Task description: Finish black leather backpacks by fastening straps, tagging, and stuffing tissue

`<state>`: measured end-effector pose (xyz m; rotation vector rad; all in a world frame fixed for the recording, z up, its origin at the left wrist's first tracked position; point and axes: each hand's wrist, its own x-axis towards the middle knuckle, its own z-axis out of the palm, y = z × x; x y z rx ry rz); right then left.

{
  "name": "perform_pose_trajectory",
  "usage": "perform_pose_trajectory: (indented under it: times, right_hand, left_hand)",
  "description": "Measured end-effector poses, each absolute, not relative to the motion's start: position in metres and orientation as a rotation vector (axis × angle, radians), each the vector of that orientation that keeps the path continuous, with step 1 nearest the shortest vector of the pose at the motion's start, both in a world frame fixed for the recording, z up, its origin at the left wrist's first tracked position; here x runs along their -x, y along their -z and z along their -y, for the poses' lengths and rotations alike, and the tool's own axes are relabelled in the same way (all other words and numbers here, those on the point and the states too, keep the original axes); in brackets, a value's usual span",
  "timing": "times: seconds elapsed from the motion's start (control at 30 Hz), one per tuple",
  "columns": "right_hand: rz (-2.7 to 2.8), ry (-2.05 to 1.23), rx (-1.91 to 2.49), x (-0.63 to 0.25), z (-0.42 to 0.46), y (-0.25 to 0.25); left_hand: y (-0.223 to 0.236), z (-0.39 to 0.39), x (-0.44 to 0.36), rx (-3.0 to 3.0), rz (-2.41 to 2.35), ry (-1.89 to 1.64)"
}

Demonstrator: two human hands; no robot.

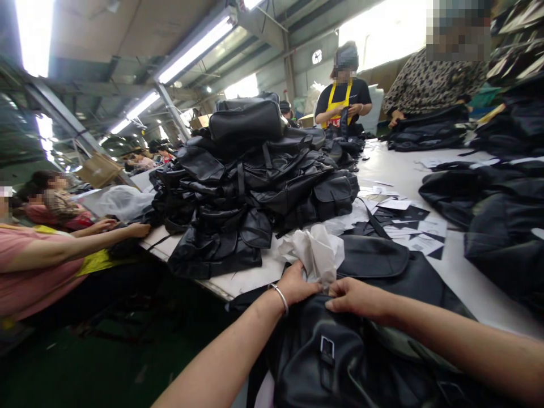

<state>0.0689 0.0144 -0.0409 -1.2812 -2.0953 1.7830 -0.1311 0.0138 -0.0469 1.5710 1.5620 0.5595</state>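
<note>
A black leather bag (352,345) with a metal buckle lies right in front of me, its top edge towards the table. Crumpled white paper (318,249) sticks up at the bag's mouth. My left hand (297,286), with a silver bangle on the wrist, grips the rim, thumb pointing right and fingers partly hidden by the paper. My right hand (355,297) is closed on the same rim, just right of the left hand, thumb and curled fingers pinching the leather. Behind it lies another black flap bag (374,258).
A tall pile of black bags (255,170) covers the table (399,170) ahead left. White and black cards (403,221) lie scattered beyond the flap bag. More black bags (501,221) are at right. Co-workers (51,255) sit at left; others (344,107) stand across the table.
</note>
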Motion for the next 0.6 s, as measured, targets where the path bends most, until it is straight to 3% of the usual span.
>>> perform_pose_trajectory:
  times: [0.07, 0.2, 0.27, 0.6]
  right_hand:
    - [2.217, -1.5, 1.267, -0.071, -0.002, 0.035]
    - [2.664, -0.576, 0.872, -0.08, 0.016, 0.021]
    - [2.758, -0.339, 0.691, -0.083, 0.016, 0.016]
    - [2.894, -0.821, 0.798, -0.067, -0.023, 0.007]
  left_hand:
    - [0.044, -0.01, 0.132, -1.579, -1.492, -0.519]
    - [0.034, -0.005, 0.131, -1.609, -1.304, -0.422]
    - [0.028, -0.006, 0.13, -1.695, -1.236, -0.368]
    - [0.021, 0.02, 0.159, -1.901, -1.417, -0.442]
